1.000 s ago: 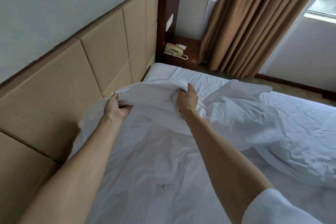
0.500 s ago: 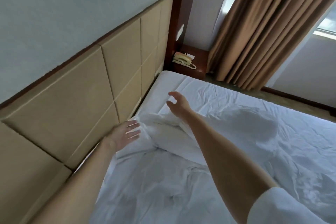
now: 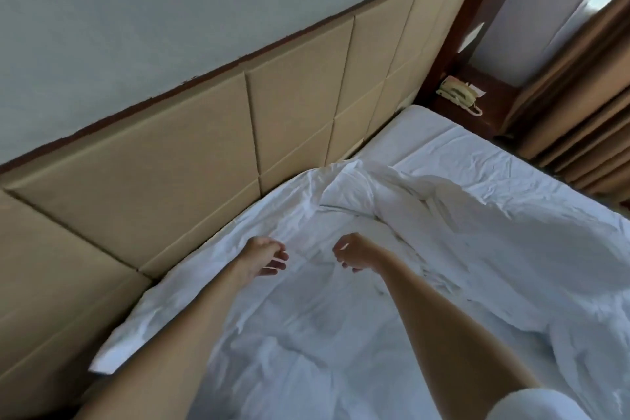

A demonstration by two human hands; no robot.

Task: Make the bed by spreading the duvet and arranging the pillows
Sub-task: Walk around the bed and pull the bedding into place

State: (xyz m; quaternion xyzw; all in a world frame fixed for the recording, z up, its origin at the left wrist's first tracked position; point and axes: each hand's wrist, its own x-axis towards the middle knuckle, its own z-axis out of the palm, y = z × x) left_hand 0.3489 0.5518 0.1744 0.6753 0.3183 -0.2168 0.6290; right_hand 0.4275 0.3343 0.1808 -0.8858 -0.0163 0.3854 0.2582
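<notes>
A crumpled white duvet (image 3: pixel 460 249) lies over the bed, its top edge bunched near the headboard. The bare white sheet (image 3: pixel 426 136) shows at the far corner of the mattress. My left hand (image 3: pixel 264 257) hovers just above the duvet close to the headboard, fingers loosely curled and empty. My right hand (image 3: pixel 354 252) hangs a short way to its right, fingers also curled with nothing in them. The two hands face each other over the wrinkled cloth. No pillow can be made out as a separate shape.
A padded beige headboard (image 3: pixel 211 153) runs along the left of the bed. A dark wooden nightstand (image 3: pixel 491 102) with a cream telephone (image 3: pixel 456 94) stands at the far corner. Brown curtains (image 3: pixel 579 95) hang on the right.
Both hands held the duvet edge up a second ago, then let it drop at the headboard. Now they have pulled back closer together, empty, and my view has tilted down.
</notes>
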